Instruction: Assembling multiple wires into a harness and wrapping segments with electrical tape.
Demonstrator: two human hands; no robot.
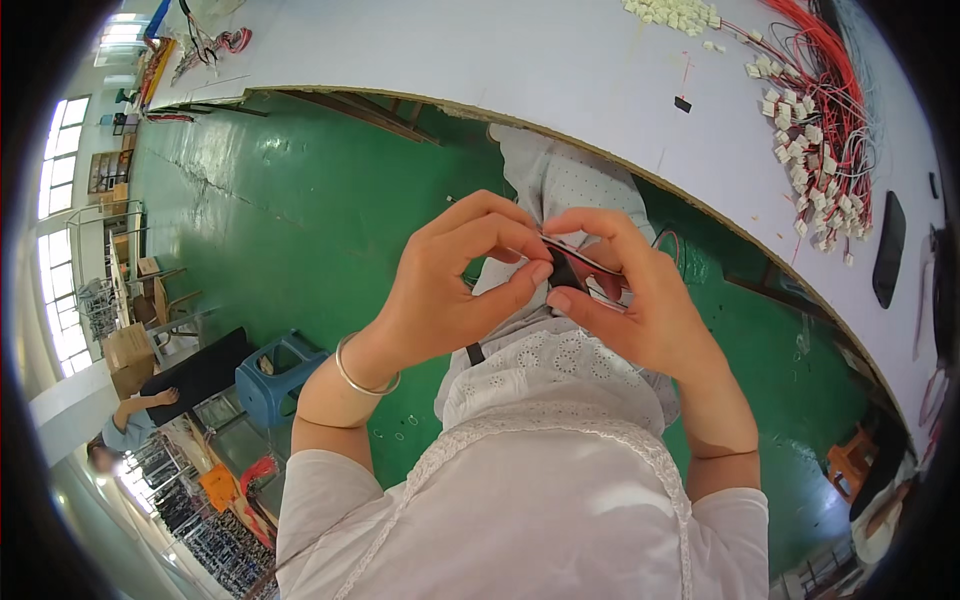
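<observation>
Both hands meet above my lap. My left hand [460, 275], with a bangle on the wrist, pinches a small black piece [567, 272] between thumb and fingers. My right hand [640, 295] is curled around thin red, black and white wires [592, 264] that run from the black piece into its palm. The right thumb presses at the lower edge of the black piece, and the right index finger arches over its top. Fingers partly cover the piece, so its exact kind cannot be made out. A loop of wire sticks out beyond the right hand.
A white worktable [560, 70] curves across the far side and right. On it lie bundled red and black wires with white connectors [815, 165], loose cream connectors [670, 12], a small black part [683, 104] and a black phone [888, 250]. A blue stool [280, 375] stands left on the green floor.
</observation>
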